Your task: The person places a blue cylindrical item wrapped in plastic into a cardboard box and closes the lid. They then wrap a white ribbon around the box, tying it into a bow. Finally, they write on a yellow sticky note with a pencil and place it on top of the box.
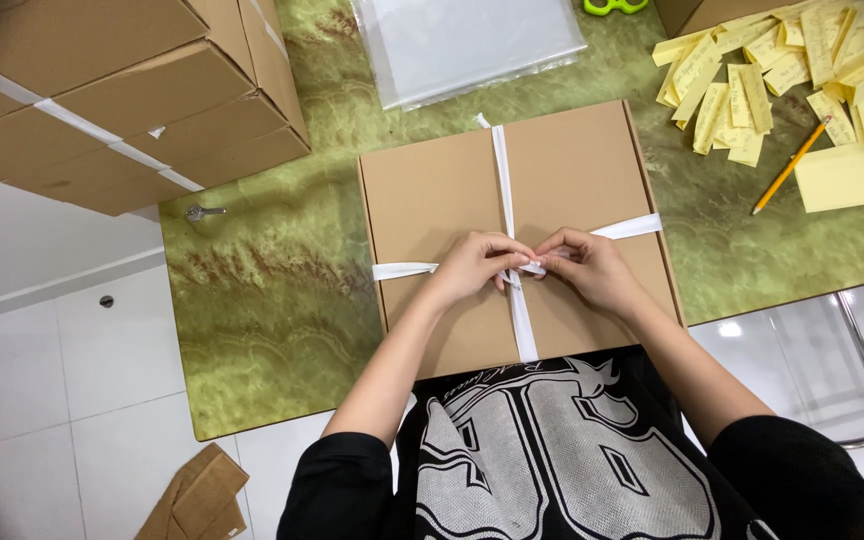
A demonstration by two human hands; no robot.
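Observation:
A flat brown cardboard box [432, 190] lies on the green marbled table [272, 300] right in front of me. A white ribbon [503, 165] crosses it lengthwise and sideways. My left hand [477, 265] and my right hand [592, 265] meet at the crossing point near the box's front half. Both pinch the ribbon where the strands cross, fingertips nearly touching. The crossing itself is hidden under my fingers.
Large taped cardboard boxes [122, 90] stand at the back left. A clear plastic bag [472, 45] lies behind the flat box. Several yellow sticky notes [782, 65] and a pencil [790, 165] lie at the right. A key [202, 212] rests at the table's left edge. Cardboard scraps [197, 495] lie on the floor.

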